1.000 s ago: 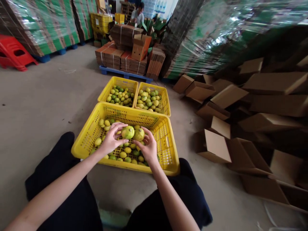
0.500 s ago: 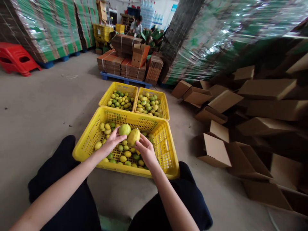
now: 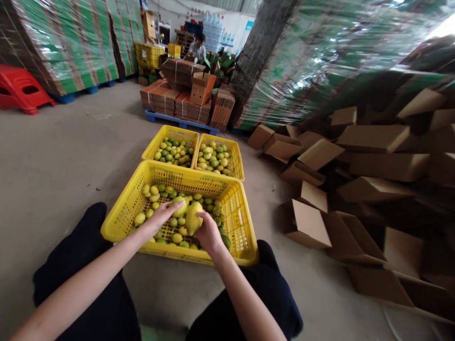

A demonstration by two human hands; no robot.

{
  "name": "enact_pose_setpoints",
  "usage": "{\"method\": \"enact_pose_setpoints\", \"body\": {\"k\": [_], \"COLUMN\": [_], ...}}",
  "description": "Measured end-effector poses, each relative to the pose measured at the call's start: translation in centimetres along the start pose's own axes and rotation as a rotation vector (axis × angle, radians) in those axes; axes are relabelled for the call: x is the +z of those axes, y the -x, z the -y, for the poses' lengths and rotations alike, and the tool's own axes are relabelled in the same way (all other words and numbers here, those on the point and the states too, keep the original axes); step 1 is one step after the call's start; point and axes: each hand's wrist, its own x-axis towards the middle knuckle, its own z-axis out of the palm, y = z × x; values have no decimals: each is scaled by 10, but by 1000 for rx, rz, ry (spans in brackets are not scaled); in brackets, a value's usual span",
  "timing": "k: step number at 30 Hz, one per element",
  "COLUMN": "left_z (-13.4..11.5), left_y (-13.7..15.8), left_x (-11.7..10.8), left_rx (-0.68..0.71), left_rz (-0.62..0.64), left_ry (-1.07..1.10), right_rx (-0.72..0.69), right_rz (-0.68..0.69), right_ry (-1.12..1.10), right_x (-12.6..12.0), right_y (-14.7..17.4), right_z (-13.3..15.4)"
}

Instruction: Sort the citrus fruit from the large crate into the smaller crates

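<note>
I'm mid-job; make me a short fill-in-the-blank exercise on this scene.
The right hand holds a mainly ____ fruit.
Directly beyond the near crate sit ____ more crates.
The stool on the floor is ____.
The cardboard stack rests on a ____ pallet.

Missing words: yellow; two; red; blue.

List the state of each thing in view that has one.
Left grip, closed on the greenish fruit
Right grip, closed on the yellow fruit
Front crate, open-topped, partly filled with loose fruit
Back left crate, open-topped, holding fruit
Back right crate, open-topped, holding fruit
Orange carton, upright, top open
Cardboard bundles, strapped, stacked on the blue pallet
Brown boxes, heaped
Left stack, film-wrapped
Red stool, standing, partly out of view
</note>
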Motion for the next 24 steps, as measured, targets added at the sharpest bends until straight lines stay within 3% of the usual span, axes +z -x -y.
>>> {"method": "enact_pose_setpoints", "body": {"k": [4,7,12,15,17,20,24], "left_z": [-2,-4,-6,-9,-9,-3,8], "left_y": [-1,-1,5,10,12,12,6], "left_x": [1,2,0,-2,-3,0,5], "left_rx": [216,360,557,573,527,395,229], "left_rz": [46,49,98,139,179,209,165], "left_ry": [97,124,107,78,94,185,429], "right_rx": [-423,-696,-880,-871,-782,-511,-140], "right_rz": [-168,-218,-216,-184,-128,-10,15], "right_ry": [341,620,734,663,547,378,81], "right_x": [-7,-9,-8,-7,-7,-7,-7], "right_y": [1,7,8,7,9,11,4], "right_z": [6,10,11,9,7,1,-2]}}
